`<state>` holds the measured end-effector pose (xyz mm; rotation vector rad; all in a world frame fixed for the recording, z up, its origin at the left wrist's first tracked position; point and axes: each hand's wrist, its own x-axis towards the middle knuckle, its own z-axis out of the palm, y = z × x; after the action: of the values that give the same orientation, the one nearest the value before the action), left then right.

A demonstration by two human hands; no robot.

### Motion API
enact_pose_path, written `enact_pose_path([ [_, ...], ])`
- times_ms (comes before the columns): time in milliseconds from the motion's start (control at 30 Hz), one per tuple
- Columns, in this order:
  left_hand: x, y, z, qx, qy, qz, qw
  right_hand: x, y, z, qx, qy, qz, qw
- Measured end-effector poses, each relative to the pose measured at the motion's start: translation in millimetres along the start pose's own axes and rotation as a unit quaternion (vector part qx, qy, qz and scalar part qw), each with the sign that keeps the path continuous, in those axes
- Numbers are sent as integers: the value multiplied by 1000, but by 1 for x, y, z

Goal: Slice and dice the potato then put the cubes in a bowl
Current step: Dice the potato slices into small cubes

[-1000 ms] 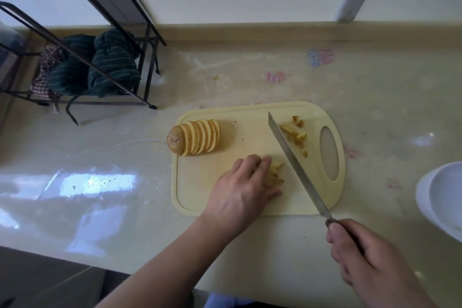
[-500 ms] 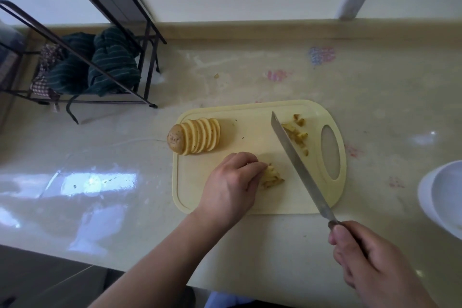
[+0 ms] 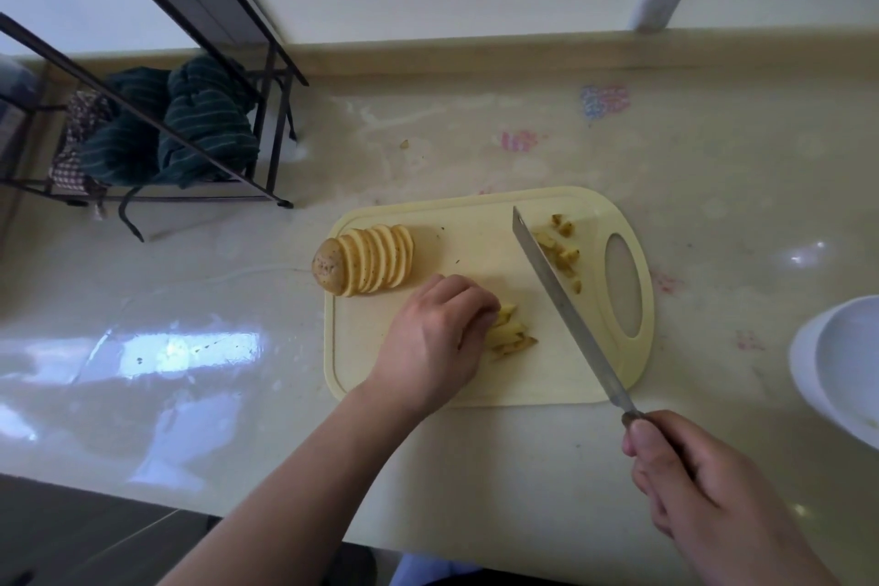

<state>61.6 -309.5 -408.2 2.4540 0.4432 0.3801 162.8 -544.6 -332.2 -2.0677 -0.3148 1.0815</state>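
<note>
A pale yellow cutting board (image 3: 456,390) lies on the counter. At its left end sits a potato (image 3: 366,259) cut into a leaning row of slices. My left hand (image 3: 435,338) has its fingers curled down on a small bundle of potato strips (image 3: 511,333) near the board's middle. My right hand (image 3: 708,490) grips the handle of a long knife (image 3: 566,305), whose blade slants over the board just right of the strips. Several diced potato cubes (image 3: 561,252) lie beyond the blade, next to the board's handle hole. A white bowl (image 3: 837,371) shows at the right edge.
A black wire rack (image 3: 142,109) holding dark green striped cloths (image 3: 190,129) stands at the back left. A small potato scrap (image 3: 404,144) lies on the counter behind the board. The counter's front edge runs under my forearms.
My left hand has pulled back leftward along the strips, uncovering more of them. The knife has stayed almost where it was.
</note>
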Motion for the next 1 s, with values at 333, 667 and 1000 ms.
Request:
enact_pose_path([
  [333,-26,1,0,96,24,135,986,-7,2,11,-11,-10,9,1000],
  [667,-29,5,8,89,36,91,991,-12,-1,17,-16,-8,0,1000],
  [1000,-30,3,12,47,-8,28,999,-17,-9,40,-73,-26,-19,997],
])
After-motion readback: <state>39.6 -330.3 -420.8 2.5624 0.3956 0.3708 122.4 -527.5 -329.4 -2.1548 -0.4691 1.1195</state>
